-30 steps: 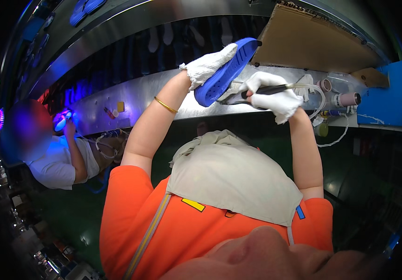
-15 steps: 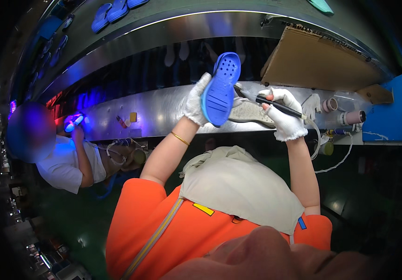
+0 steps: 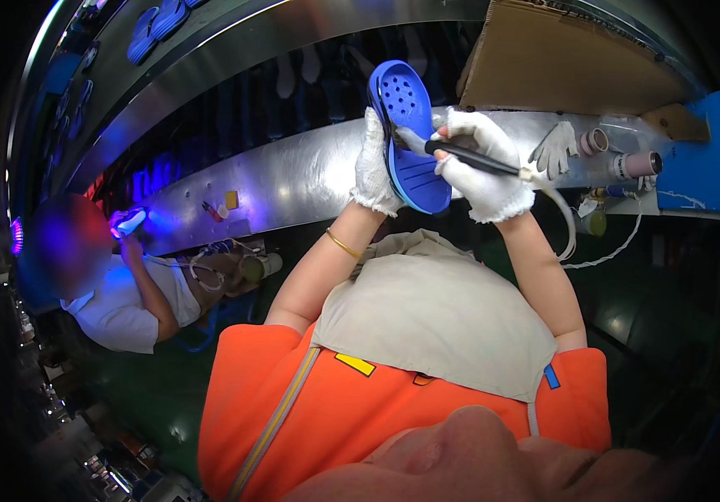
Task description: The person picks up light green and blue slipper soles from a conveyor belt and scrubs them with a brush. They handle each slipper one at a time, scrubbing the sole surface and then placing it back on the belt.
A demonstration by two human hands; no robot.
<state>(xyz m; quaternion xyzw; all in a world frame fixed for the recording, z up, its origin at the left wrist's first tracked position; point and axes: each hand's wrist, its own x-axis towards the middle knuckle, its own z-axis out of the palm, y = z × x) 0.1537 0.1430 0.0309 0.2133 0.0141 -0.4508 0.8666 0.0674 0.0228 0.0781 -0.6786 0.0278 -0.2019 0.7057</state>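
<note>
My left hand [image 3: 374, 171], in a white glove with bare fingertips hidden, grips a blue shoe sole [image 3: 427, 189] by its left side. The sole stands tilted upward, with round holes at the toe end and grooves toward the heel. In my right hand [image 3: 487, 171], also gloved but with bare fingertips showing, is a black-handled brush [image 3: 479, 158] fed by a pale hose [image 3: 567, 213]. Its greyish tip lies over the middle of the sole, apparently touching it. Thumb and fingers pinch the handle near the tip.
Below the hands runs a metal bench [image 3: 305, 180]. On its right are a spare glove [image 3: 555, 149], pink tape rolls [image 3: 638, 165] and a cardboard box [image 3: 561, 63]. A shelf above holds blue slippers [image 3: 156, 32]. A co-worker [image 3: 130, 305] sits at the left under blue light.
The brush has moved left, from beside the sole to over its middle. The sole has shifted slightly and turned. My view has swung a little as well.
</note>
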